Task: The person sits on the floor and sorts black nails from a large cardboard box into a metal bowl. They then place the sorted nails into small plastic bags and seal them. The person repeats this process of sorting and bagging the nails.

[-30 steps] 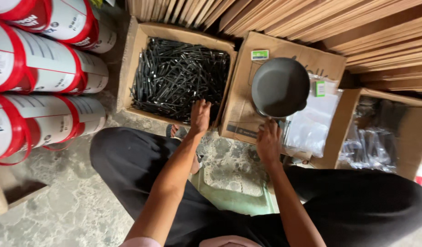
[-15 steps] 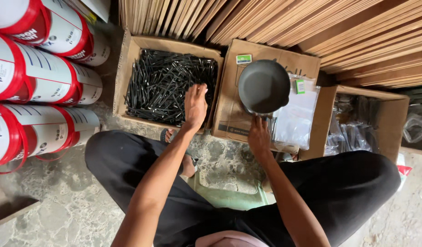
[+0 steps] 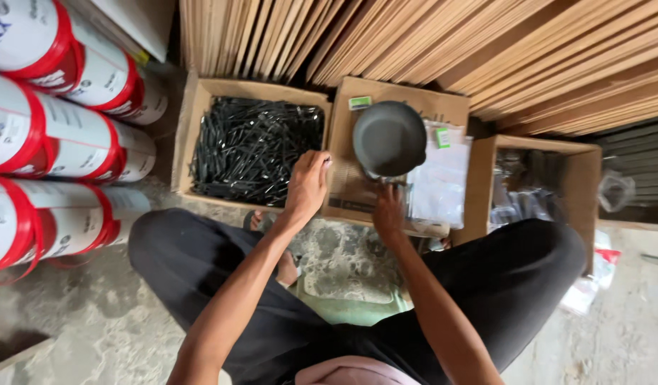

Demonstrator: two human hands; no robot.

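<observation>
Since half a second back: left hand (image 3: 309,182) has drifted a touch toward the near right corner of the box of black sticks, right hand (image 3: 388,212) has stayed low at the pan handle; view shifted slightly

Near: person seated cross-legged on stone floor (image 3: 94,321), black trousers, green low stool (image 3: 350,303) under them

Left hand: fingers (image 3: 316,162) curled down over the rim of the open cardboard box (image 3: 193,128), tips at or among the black sticks (image 3: 254,150); whether they pinch one cannot tell. Sticks look thin, stiff, light, loosely tangled — best lifted singly by one end, a bunch would snag

Right hand: fingers closed round the short handle below the dark round pan (image 3: 389,137), which sits just beyond the fingertips on a flat closed carton (image 3: 422,103). Pan looks like rigid metal, moderate weight, smooth; handle is the sound hold

Right of that hand: clear plastic bags (image 3: 439,185), slippery, limp; further right another open box (image 3: 550,153)

Left of left hand: red-and-white drums (image 3: 65,150) lying stacked

Far: cardboard sheets (image 3: 414,43) on edge
</observation>
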